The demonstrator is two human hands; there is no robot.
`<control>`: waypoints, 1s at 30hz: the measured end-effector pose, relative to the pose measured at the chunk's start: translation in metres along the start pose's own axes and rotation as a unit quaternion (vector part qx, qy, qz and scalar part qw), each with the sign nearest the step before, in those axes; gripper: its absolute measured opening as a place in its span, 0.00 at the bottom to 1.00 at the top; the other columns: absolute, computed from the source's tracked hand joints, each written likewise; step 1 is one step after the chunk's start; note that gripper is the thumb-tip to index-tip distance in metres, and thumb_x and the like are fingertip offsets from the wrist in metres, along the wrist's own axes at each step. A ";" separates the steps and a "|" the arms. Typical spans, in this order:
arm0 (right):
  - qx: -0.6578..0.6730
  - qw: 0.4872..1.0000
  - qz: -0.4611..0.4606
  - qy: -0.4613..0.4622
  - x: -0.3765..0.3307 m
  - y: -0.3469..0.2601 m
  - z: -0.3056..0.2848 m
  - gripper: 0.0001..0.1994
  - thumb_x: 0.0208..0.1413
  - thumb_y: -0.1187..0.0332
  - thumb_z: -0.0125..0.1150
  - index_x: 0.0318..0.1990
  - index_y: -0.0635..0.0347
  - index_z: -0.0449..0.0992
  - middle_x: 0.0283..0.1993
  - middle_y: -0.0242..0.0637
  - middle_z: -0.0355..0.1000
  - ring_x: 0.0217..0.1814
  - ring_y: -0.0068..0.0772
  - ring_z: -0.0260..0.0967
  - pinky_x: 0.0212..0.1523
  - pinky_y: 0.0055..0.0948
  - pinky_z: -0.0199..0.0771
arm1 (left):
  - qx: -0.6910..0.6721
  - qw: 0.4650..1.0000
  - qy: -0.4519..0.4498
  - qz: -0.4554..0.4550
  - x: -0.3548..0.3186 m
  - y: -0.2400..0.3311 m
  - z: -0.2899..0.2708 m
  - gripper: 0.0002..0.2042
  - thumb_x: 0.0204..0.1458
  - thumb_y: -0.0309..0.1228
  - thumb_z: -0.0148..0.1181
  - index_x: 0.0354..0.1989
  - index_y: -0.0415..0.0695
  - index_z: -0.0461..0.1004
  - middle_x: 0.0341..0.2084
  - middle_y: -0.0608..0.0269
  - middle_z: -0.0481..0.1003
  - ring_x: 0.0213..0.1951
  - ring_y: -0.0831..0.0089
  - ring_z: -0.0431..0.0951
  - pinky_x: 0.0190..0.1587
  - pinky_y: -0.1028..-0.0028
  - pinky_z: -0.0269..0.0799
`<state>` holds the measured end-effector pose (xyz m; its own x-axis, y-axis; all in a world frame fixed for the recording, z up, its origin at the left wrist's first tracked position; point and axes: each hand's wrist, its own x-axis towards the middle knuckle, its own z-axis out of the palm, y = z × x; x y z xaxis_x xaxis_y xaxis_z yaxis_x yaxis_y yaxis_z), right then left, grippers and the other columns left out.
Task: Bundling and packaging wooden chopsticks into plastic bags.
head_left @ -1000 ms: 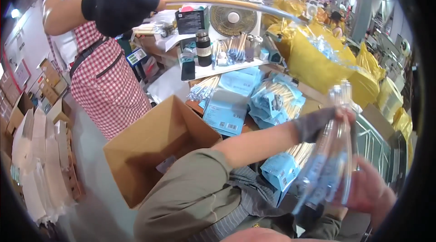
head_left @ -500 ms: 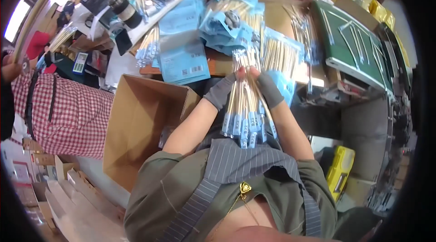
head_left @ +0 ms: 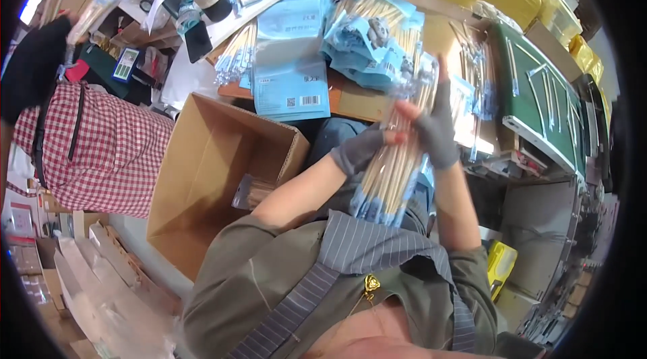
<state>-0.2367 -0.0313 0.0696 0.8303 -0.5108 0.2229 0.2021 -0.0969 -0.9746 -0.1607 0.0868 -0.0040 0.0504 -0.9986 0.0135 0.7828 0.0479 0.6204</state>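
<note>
Both of my hands wear grey fingerless gloves and are around one bundle of thin wooden sticks [head_left: 392,173] in clear wrappers with blue ends. The bundle tilts over my lap, its lower ends near my striped apron. My left hand [head_left: 364,148] grips its left side, thumb across the front; the other fingers are hidden behind it. My right hand [head_left: 437,126] clasps the right side higher up, thumb over the front and a finger stretched upward along it. The bundle's upper end is blurred. Beyond it lie flat blue printed pouches [head_left: 291,82] and a heap of filled blue pouches [head_left: 371,39].
An open cardboard box [head_left: 202,177] stands at my left, with a small packet inside. Past it is a red checked bag [head_left: 111,150]; another person's dark sleeve [head_left: 34,69] is at far left. A green board [head_left: 539,89] with loose sticks lies at the right.
The bundle has shifted right and tilted, its upper end leaning right. My hands have moved from meeting at its top to gripping its two sides. The other person's dark sleeve shows more at far left.
</note>
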 end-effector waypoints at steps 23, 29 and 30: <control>0.264 0.921 0.188 -0.216 0.016 0.023 -0.012 0.14 0.34 0.74 0.65 0.33 0.64 0.72 0.32 0.40 0.71 0.39 0.32 0.69 0.44 0.30 0.70 | 0.568 0.791 0.077 -0.214 -0.026 0.074 -0.010 0.28 0.47 0.48 0.62 0.47 0.34 0.74 0.47 0.49 0.74 0.47 0.66 0.74 0.50 0.69 0.69; 0.277 0.919 0.223 -0.169 0.022 0.024 -0.002 0.13 0.30 0.73 0.61 0.28 0.60 0.69 0.28 0.37 0.67 0.34 0.35 0.66 0.43 0.32 0.68 | 0.847 0.457 0.246 -0.119 -0.098 0.152 -0.169 0.19 0.39 0.47 0.66 0.30 0.46 0.72 0.29 0.56 0.75 0.37 0.58 0.75 0.39 0.63 0.68; 0.271 0.922 0.223 -0.165 0.023 0.026 -0.001 0.13 0.30 0.73 0.61 0.28 0.60 0.69 0.28 0.37 0.67 0.34 0.35 0.66 0.43 0.31 0.68 | 0.856 0.462 0.201 -0.121 -0.099 0.155 -0.176 0.19 0.39 0.47 0.66 0.30 0.46 0.71 0.30 0.56 0.74 0.38 0.58 0.75 0.39 0.63 0.68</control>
<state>-0.2129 -0.0470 0.0490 0.9882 -0.1002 -0.1162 -0.0431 0.5461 -0.8366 0.0650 0.1963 -0.0467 0.4693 -0.8700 -0.1515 -0.8233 -0.4931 0.2813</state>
